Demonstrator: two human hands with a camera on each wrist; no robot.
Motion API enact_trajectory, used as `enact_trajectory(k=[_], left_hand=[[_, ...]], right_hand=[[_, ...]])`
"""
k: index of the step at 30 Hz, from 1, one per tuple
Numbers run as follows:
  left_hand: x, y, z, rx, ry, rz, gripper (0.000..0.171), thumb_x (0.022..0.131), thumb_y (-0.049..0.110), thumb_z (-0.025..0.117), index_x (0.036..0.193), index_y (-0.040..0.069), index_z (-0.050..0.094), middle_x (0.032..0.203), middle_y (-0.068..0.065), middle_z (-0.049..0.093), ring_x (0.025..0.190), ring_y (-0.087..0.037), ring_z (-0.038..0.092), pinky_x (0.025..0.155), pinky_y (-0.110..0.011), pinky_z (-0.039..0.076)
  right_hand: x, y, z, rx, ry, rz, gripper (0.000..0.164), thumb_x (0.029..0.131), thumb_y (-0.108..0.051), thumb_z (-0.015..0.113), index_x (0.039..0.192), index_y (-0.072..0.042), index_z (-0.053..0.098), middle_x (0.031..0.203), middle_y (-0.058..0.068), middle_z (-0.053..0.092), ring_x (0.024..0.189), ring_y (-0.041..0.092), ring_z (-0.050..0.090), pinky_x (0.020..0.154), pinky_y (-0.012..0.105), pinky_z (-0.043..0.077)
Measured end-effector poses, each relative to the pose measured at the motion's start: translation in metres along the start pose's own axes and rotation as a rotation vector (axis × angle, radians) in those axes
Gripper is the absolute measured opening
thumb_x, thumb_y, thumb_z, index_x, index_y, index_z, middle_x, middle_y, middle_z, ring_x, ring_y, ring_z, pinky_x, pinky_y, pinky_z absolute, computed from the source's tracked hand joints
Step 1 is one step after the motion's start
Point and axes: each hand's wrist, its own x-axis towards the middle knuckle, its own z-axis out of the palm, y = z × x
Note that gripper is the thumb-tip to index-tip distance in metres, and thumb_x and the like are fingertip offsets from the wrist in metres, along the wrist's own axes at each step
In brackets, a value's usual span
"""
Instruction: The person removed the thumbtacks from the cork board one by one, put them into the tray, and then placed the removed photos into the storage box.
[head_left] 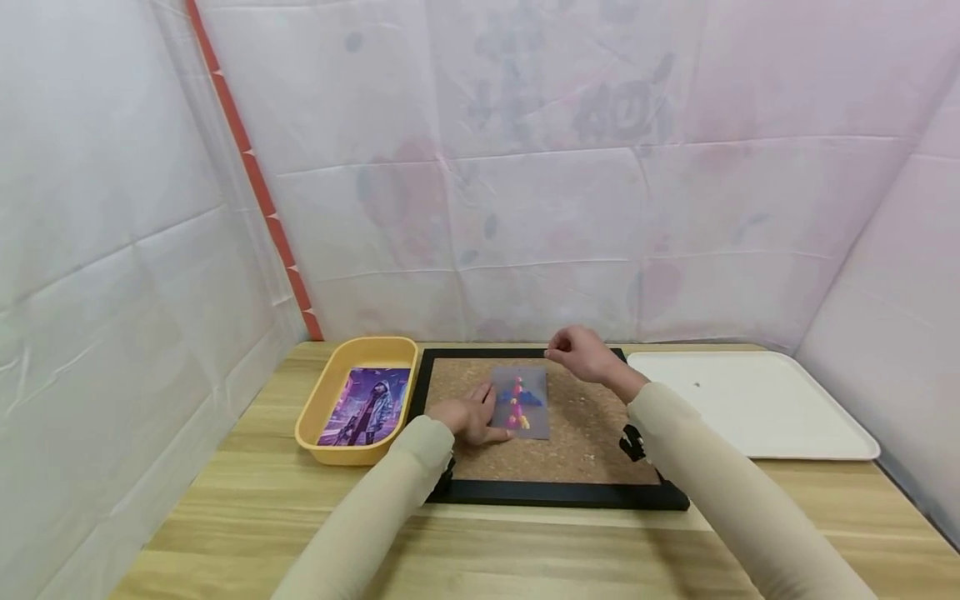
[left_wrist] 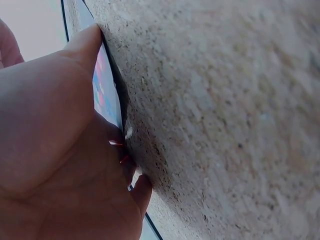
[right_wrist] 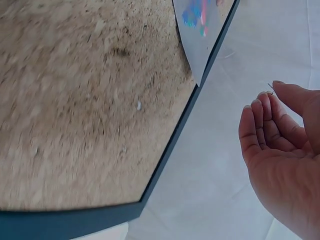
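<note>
My left hand [head_left: 472, 414] lies on the left edge of a grey picture card [head_left: 532, 423] with a pink, blue and yellow print, its thumb and fingers spread and pressing the card onto a cork board [head_left: 600, 433]. In the left wrist view, the card's near edge lifts slightly from the cork. Above the far edge of the board, my right hand [head_left: 585, 354] is raised beyond the card's upper right corner. Between thumb and fingertips it pinches a small pin [right_wrist: 270, 87], whose thin metal point shows in the right wrist view; its head is mostly hidden.
A yellow tray [head_left: 303, 417] left of the board holds a purple picture card [head_left: 366, 408]. To the right lies a white tray [head_left: 750, 400] with a small dark speck. The board has a black frame [head_left: 555, 493]. White sheeting [head_left: 525, 208] hangs behind the wooden table [head_left: 247, 500].
</note>
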Motion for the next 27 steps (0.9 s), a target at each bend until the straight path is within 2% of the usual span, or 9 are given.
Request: enact_trajectory(k=[13,20,27], left_hand=[[0.004,-0.004,0.002,0.011,0.007,-0.012,0.095,0.099,0.066,0.049,0.165,0.007,0.014,0.173,-0.008,0.007,0.159,-0.023,0.008,0.126,-0.037,0.018],[0.008,-0.003,0.005,0.021,0.01,-0.011,0.096,0.099,0.068,0.048,0.165,0.008,0.014,0.173,-0.008,0.008,0.159,-0.023,0.009,0.126,-0.038,0.019],[0.006,-0.002,0.003,0.019,0.009,-0.008,0.095,0.099,0.067,0.048,0.165,0.007,0.014,0.173,-0.008,0.008,0.159,-0.023,0.009,0.126,-0.038,0.019]], right_hand=[[-0.013,0.006,-0.014,-0.049,0.037,-0.067,0.015,0.102,-0.009,0.062,0.095,0.0,0.071,0.081,0.007,0.066,0.067,0.017,0.053,0.065,0.035,0.046],[-0.023,0.015,-0.023,-0.058,0.041,-0.05,0.015,0.102,-0.008,0.062,0.097,0.003,0.07,0.085,0.012,0.067,0.07,0.018,0.054,0.066,0.035,0.047],[-0.034,0.023,-0.033,-0.075,0.048,-0.028,0.016,0.103,-0.009,0.061,0.101,0.005,0.069,0.088,0.011,0.067,0.074,0.019,0.057,0.069,0.037,0.049]])
